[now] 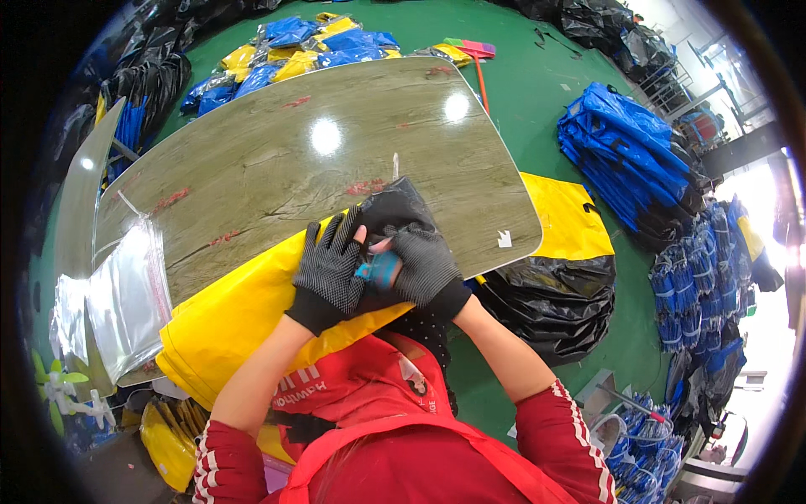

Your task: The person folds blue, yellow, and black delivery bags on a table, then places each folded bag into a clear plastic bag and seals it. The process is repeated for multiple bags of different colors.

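Observation:
A yellow sheet-like item [243,307] with a black end [399,206] lies folded along the near edge of the wood-grain table [252,168]. My left hand [330,267], in a dark dotted glove with a bare thumb tip, rests flat on it with fingers stretched out. Beside it, my right hand [426,265], gloved alike, is curled near the black part. A small blue thing [384,270] is in its grasp; its kind is partly hidden by the fingers. Both thumbs point toward each other over the black material.
Clear plastic bags [130,294] lie at the table's left end. Blue and yellow packed bundles [294,50] sit on the green floor beyond. At right are a black and yellow pile [554,294] and a blue stack [625,160]. An orange-handled broom [478,63] lies behind the table.

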`<state>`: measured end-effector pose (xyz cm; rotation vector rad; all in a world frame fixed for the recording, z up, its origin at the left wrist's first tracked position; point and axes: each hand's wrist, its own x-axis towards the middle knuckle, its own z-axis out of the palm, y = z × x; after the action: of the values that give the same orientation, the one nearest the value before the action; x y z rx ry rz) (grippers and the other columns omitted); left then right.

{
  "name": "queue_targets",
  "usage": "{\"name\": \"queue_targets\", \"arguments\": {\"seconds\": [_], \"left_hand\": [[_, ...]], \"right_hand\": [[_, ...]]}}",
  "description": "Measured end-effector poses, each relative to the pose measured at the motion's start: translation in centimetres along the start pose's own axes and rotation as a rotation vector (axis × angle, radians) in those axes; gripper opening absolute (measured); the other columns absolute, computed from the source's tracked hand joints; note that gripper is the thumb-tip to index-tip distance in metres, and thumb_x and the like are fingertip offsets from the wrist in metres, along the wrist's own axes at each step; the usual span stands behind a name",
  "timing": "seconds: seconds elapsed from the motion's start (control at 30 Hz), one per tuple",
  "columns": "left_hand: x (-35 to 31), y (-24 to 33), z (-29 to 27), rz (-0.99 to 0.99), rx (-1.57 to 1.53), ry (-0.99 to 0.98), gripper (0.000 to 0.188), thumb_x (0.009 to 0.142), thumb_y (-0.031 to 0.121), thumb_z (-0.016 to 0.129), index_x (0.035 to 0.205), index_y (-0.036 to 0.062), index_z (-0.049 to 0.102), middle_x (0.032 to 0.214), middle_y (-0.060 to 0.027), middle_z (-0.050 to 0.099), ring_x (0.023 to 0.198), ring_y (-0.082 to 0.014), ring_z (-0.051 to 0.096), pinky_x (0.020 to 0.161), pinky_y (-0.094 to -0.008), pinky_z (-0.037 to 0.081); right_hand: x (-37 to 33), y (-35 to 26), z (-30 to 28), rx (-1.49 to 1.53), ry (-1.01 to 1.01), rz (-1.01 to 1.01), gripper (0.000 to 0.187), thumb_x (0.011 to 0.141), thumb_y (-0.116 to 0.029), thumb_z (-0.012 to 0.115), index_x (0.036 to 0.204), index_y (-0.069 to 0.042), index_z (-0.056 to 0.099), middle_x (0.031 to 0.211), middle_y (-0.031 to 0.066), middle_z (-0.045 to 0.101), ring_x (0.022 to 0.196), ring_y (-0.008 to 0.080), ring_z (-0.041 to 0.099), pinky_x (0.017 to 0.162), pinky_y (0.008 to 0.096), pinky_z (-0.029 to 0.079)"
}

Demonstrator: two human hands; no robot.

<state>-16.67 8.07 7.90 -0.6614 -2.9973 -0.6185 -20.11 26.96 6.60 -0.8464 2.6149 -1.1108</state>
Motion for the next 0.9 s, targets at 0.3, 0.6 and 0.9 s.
{"name": "queue_targets", "arguments": {"seconds": [0.3,0.6,0.9], "left_hand": [[-1.6,-2.8,8.5,-0.065,-0.108,0.190,0.067,0.083,0.025,0.054,0.139,-0.0034,0.033,0.140,-0.0282,0.038,0.133,-0.0429,0.033,0.114,-0.0535,0.016],[-14.0,-7.9,-2.5,-0.560,0.149,-0.018,0.052,0.083,0.027,0.061,0.126,0.0008,0.052,0.144,-0.0173,0.041,0.127,-0.0358,0.044,0.113,-0.0537,0.020],[-31.7,-11.6,3.9,-0.925,-0.978,1.117,0.055,0.084,0.019,0.072,0.128,0.0018,0.045,0.122,-0.0090,0.055,0.113,-0.0199,0.053,0.096,-0.0308,0.043]], "right_hand": [[4.6,2.0,3.7,-0.396,0.296,0.056,0.067,0.081,-0.040,0.056,0.127,0.009,0.047,0.126,0.0285,0.051,0.124,0.0421,0.043,0.107,0.0499,0.030],[2.5,-3.8,6.6,-0.551,0.096,-0.206,0.070,0.081,-0.039,0.054,0.134,0.005,0.042,0.129,0.0295,0.049,0.129,0.0428,0.038,0.110,0.0594,0.016],[4.0,-6.4,15.3,-0.680,0.007,-0.174,0.056,0.086,-0.054,0.051,0.137,-0.033,0.047,0.146,0.0183,0.037,0.129,0.0539,0.032,0.101,0.0765,0.006]]}}
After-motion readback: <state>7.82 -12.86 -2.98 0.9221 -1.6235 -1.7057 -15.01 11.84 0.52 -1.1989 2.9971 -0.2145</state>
